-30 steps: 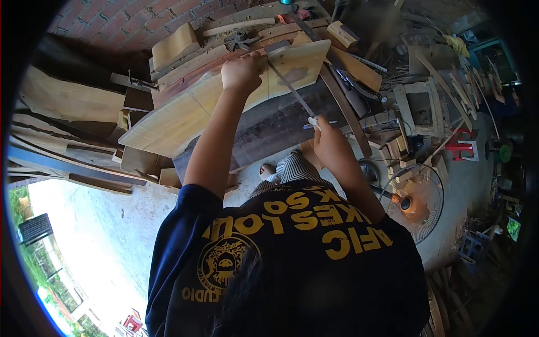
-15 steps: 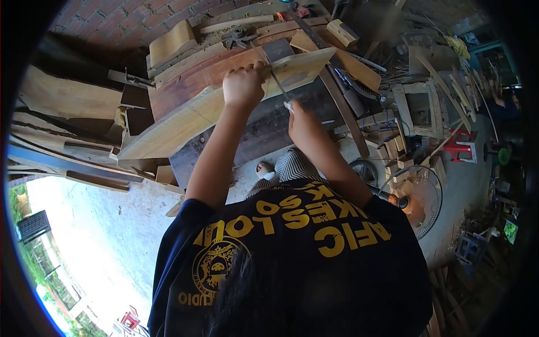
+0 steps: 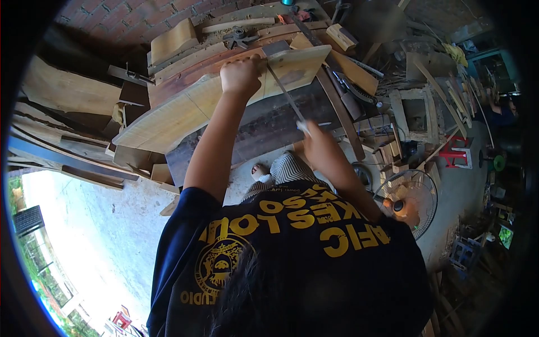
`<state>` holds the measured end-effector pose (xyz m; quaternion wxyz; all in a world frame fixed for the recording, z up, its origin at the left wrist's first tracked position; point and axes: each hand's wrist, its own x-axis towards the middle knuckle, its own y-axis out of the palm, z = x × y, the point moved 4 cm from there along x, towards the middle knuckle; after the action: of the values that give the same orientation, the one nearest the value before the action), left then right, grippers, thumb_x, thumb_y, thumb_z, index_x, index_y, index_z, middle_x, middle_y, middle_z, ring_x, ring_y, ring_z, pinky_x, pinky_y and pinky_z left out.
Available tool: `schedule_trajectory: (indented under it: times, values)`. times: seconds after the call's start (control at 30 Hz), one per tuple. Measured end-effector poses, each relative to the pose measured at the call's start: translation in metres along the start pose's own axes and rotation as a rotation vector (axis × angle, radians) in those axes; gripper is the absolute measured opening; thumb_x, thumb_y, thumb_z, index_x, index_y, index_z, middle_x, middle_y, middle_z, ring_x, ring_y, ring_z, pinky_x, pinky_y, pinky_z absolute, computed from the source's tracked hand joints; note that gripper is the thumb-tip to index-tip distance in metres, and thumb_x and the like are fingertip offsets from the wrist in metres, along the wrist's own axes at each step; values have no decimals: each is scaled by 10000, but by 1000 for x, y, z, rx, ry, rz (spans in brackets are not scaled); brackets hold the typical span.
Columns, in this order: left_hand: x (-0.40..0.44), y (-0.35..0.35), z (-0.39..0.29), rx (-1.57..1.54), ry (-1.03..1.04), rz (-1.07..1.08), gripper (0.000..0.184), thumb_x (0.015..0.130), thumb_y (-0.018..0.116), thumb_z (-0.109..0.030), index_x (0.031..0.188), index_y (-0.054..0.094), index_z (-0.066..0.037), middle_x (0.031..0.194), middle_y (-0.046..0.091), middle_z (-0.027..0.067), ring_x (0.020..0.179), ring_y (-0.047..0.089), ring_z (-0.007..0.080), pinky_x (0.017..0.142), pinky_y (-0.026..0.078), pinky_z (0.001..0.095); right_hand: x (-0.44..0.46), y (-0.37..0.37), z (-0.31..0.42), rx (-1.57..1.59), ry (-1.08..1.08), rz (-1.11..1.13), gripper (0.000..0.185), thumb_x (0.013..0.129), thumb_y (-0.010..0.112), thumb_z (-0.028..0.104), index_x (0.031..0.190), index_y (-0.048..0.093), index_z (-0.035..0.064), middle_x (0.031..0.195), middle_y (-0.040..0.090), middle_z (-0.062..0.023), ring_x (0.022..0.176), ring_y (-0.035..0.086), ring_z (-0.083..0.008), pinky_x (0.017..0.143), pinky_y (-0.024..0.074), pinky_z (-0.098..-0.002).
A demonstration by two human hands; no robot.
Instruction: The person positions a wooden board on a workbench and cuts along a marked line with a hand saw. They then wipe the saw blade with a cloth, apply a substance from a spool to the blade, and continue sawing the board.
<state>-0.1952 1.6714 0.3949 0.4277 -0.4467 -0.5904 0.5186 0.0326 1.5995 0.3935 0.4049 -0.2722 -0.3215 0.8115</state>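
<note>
A long pale wooden board (image 3: 185,109) stands on edge across the dark bench, its upper edge slightly curved. My left hand (image 3: 241,77) is closed over that upper edge, fingers wrapped to the far side. In my right hand (image 3: 315,140), somewhat blurred, is the light-coloured handle of a file (image 3: 287,96), a long narrow grey metal tool. Its far end meets the board's edge just right of my left hand. Pencil-like lines cross the board's near face. My left fingertips are hidden behind the board.
Beyond the board, the bench (image 3: 269,121) carries planks, a wood block (image 3: 173,42) and a dark metal clamp part (image 3: 240,38). Stacked boards (image 3: 70,92) lie left. A fan (image 3: 407,202) and a red stool (image 3: 455,151) stand right. Part of another person (image 3: 502,112) shows far right.
My right hand has drawn the file back toward my body and to the right. The board has tilted slightly, showing more of its near face; my left hand stays on its edge.
</note>
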Motion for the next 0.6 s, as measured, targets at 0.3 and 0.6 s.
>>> schedule_trajectory:
  times: [0.3,0.6]
  values:
    - [2,0,7,40,28,-33,283,783,630,-239,1043,562,-152,904,676,95,858,655,285,737,496,395,23,-2,-59,-78,205,-137,168,915,457,150,965,502,-4,814,618,-264,808,603,-432,668,476,-498]
    - [4,-2,6,70,-23,64,291,786,626,-222,1062,557,-161,912,678,97,880,656,265,761,487,369,29,8,-2,95,25,-155,150,910,477,156,992,473,31,737,612,-262,741,603,-443,599,481,-501]
